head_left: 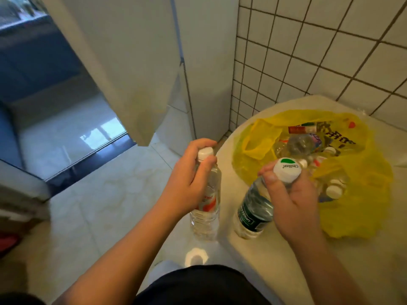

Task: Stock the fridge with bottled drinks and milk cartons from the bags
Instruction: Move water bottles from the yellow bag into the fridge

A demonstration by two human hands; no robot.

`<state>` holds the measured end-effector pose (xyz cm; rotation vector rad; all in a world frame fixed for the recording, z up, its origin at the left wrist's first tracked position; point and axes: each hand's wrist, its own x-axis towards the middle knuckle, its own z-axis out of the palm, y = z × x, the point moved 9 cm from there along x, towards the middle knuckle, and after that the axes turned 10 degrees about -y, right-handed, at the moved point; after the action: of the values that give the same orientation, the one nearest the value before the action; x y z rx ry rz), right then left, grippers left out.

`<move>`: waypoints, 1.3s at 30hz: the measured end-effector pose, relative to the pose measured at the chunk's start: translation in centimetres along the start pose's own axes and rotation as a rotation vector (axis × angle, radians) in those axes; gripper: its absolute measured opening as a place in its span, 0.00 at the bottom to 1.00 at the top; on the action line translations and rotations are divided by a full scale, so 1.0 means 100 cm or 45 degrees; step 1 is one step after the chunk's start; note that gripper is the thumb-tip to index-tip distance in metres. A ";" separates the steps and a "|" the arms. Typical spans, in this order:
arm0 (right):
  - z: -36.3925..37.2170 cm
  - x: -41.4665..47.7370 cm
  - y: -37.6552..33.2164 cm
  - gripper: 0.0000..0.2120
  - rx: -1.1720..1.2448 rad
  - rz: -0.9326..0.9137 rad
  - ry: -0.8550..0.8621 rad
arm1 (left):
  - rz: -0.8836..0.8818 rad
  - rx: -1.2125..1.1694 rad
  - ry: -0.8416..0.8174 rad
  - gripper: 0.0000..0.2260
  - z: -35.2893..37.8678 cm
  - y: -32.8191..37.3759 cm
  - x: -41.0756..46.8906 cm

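My left hand (187, 181) grips the neck of a clear water bottle (206, 216) with a white cap and a red-and-white label, held upright beside the table edge. My right hand (290, 201) grips the neck of a second bottle (253, 214) with a dark green label and a white-and-green cap, just above the round table (275, 260). An open yellow plastic bag (361, 194) lies on that table to the right and holds several more bottles. The white fridge (207, 73) stands ahead, and its door (123, 62) hangs swung out to the left.
A white tiled wall (319, 51) backs the table on the right. Pale floor tiles (99, 194) spread to the left, up to a dark sliding-door threshold (88, 159). A dark object sits at the lower left edge.
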<state>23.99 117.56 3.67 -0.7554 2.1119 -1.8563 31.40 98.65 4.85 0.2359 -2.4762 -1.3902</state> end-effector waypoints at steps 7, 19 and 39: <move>0.147 -0.002 -0.022 0.11 0.111 0.014 -0.249 | -0.080 0.039 0.160 0.13 -0.118 -0.055 -0.069; 0.486 0.004 -0.065 0.15 0.113 -0.077 -0.660 | -0.282 0.117 0.466 0.12 -0.383 -0.193 -0.206; 0.743 0.197 -0.052 0.07 -0.043 -0.045 -0.925 | -0.501 0.137 0.752 0.12 -0.593 -0.351 -0.128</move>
<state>45.15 43.62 -0.86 -1.2449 1.6560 -1.2711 63.05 36.17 1.88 1.0400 -2.0636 -1.0982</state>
